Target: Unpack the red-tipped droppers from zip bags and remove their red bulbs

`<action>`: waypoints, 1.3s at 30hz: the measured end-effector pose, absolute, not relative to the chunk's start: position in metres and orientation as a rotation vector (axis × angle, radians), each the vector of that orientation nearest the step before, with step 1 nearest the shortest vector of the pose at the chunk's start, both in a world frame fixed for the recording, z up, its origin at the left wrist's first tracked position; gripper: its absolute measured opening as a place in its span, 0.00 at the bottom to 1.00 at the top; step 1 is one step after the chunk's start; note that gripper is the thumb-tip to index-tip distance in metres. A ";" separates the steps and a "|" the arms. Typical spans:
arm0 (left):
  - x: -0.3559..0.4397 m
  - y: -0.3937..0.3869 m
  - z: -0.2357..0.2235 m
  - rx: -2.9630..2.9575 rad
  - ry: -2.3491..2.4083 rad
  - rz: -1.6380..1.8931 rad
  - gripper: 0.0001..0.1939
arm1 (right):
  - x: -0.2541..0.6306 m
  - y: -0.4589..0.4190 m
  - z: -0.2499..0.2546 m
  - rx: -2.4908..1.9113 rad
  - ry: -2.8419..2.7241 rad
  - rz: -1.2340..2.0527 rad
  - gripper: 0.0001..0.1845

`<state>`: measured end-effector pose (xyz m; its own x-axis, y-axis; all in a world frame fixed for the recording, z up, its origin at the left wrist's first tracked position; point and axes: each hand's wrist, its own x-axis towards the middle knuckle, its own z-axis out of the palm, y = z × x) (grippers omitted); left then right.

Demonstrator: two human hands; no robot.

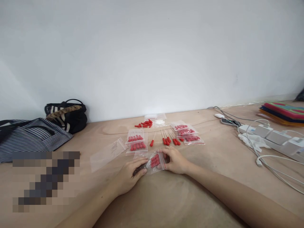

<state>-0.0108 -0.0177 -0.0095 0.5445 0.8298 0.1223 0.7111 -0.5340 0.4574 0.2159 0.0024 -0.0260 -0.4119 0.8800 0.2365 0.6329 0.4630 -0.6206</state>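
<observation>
Red bulbs (155,160) show inside a small plastic bag (162,161) on the table (171,199). My curled right hand (176,159) pinches its striped edge; my half-closed left hand (128,174) grips its dark other end. Beyond lie filled packets (136,142); far right, chargers (280,136).

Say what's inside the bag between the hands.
Red bulbs show through the bag. The left hand covers its left end, the right hand part of its red-striped edge; what lies there is hidden. I cannot tell whether the dark pieces are inside.
</observation>
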 end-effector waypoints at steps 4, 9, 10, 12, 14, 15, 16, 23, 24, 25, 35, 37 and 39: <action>-0.011 -0.018 -0.010 2.431 1.255 0.465 0.18 | 0.215 0.001 -0.026 -1.292 -2.194 0.585 0.21; -0.011 -0.018 -0.012 2.436 1.268 0.506 0.18 | 0.215 0.000 -0.026 -1.245 -2.088 0.577 0.20; -0.011 -0.018 -0.012 2.439 1.264 0.516 0.18 | 0.215 0.000 -0.025 -1.216 -2.086 0.558 0.19; -0.012 -0.018 -0.013 2.446 1.245 0.535 0.18 | 0.215 0.000 -0.026 -1.162 -2.093 0.544 0.18; -0.013 -0.017 -0.014 2.448 1.231 0.545 0.18 | 0.216 -0.001 -0.026 -1.141 -2.090 0.584 0.18; -0.013 -0.017 -0.014 2.449 1.229 0.546 0.18 | 0.216 -0.001 -0.025 -1.141 -2.085 0.620 0.18; -0.013 -0.017 -0.015 2.450 1.230 0.545 0.18 | 0.216 -0.001 -0.025 -1.141 -2.079 0.655 0.19; -0.012 -0.017 -0.014 2.455 1.254 0.520 0.18 | 0.213 -0.005 -0.019 -1.140 -2.244 0.647 0.14; -0.012 -0.017 -0.014 2.448 1.259 0.515 0.19 | 0.212 -0.006 -0.018 -1.153 -2.251 0.643 0.13; -0.012 -0.018 -0.014 2.442 1.264 0.509 0.19 | 0.212 -0.006 -0.018 -1.158 -2.251 0.641 0.12; -0.011 -0.019 -0.011 2.418 1.259 0.511 0.19 | 0.219 -0.005 -0.027 -0.930 -1.949 1.184 0.11; -0.012 -0.019 -0.011 2.427 1.254 0.518 0.18 | 0.227 -0.002 -0.026 -0.954 -1.826 1.281 0.13; -0.013 -0.019 -0.011 2.440 1.260 0.512 0.18 | 0.237 0.000 -0.022 -1.013 -1.699 1.368 0.12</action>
